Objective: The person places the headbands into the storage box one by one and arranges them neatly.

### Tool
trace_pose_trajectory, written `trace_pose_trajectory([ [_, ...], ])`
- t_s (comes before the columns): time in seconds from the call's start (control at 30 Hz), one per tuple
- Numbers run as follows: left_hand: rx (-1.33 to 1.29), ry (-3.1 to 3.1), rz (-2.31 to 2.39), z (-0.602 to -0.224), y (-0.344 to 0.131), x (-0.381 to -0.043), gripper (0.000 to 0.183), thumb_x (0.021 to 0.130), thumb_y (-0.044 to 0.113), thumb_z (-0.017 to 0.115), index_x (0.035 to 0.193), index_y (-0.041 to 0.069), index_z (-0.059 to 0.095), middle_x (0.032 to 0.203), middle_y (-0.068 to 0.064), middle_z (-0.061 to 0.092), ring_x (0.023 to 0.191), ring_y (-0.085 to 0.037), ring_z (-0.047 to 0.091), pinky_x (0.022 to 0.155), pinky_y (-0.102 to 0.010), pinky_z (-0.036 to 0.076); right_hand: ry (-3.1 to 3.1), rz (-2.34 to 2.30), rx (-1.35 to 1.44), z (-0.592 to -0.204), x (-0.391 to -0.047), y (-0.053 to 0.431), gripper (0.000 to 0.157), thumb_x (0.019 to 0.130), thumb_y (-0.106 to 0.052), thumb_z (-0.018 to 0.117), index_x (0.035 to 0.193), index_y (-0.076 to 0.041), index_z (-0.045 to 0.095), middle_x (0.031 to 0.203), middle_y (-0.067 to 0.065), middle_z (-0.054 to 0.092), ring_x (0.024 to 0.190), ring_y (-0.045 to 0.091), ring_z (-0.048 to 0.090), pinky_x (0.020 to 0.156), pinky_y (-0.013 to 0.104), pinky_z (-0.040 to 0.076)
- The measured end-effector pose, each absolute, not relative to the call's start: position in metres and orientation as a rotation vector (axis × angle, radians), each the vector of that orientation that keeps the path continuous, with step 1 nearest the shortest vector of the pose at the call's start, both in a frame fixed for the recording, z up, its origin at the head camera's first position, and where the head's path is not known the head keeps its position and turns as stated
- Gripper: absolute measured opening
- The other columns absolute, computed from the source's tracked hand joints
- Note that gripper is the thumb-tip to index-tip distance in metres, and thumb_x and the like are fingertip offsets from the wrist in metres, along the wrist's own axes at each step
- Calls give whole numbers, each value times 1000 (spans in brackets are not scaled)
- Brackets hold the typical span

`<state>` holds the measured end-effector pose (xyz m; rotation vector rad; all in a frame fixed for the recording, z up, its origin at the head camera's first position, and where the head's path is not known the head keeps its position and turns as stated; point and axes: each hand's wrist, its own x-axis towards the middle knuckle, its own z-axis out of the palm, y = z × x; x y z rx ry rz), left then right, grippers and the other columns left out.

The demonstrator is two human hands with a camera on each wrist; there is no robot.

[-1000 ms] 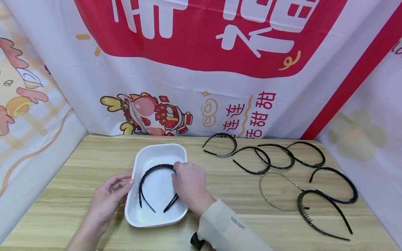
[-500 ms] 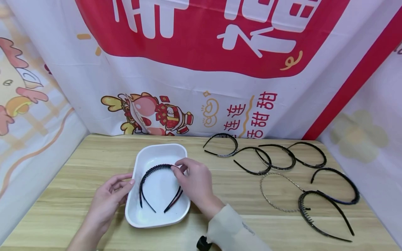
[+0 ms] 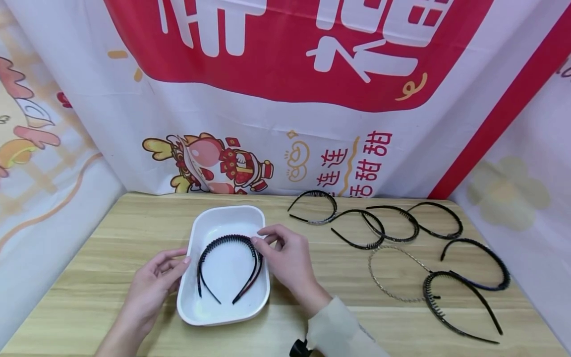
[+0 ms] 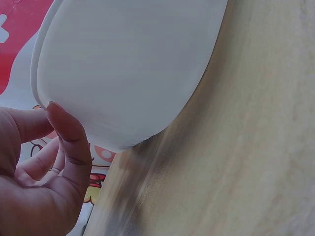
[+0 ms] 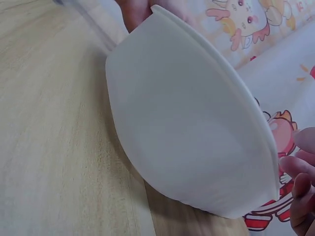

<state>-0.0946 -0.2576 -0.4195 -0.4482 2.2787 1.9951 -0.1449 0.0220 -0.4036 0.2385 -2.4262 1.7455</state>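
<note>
A white plastic tray (image 3: 226,275) stands on the table, holding overlapping black toothed headbands (image 3: 228,238) with their ends toward the person. My left hand (image 3: 153,277) pinches the tray's left rim between thumb and fingers; the left wrist view shows those fingers (image 4: 74,142) at the rim, against the outer wall. At the right rim is my right hand (image 3: 287,253), its thumb tip close by the headbands' upper right curve. In the right wrist view its loosely bent fingers (image 5: 298,169) lie beside the tray's edge, with nothing seen between them.
Several more black headbands lie on the wooden table (image 3: 321,277) at the right, including a toothed one (image 3: 427,290) near the front. Among them is a thin silvery chain-like headband (image 3: 375,280). A printed cloth (image 3: 250,109) hangs behind the table.
My right hand has drawn back to the right from the headbands, opening its fingers and uncovering their upper right curve. My left hand has stayed at the tray's rim.
</note>
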Motion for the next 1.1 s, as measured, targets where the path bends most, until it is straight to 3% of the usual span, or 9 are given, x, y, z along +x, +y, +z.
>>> trace_pose_trajectory([
  [0.23,-446,2277,2001,-419,-258,-95,41,102,29,77,138,15,65,98,14,75,86,-7,70,76,-24,61,-2429,1756,196,-403,-142,36,11,94,-23,85,103,-19,82,84,-5,76,60,9,50,50,18,38],
  [1.1,-455,2295,1982,-420,-257,-95,42,102,31,77,139,15,64,95,12,73,84,-8,67,76,-24,60,-2495,1664,5,-431,-144,102,14,92,-21,86,104,-18,80,88,0,77,62,14,56,53,21,46],
])
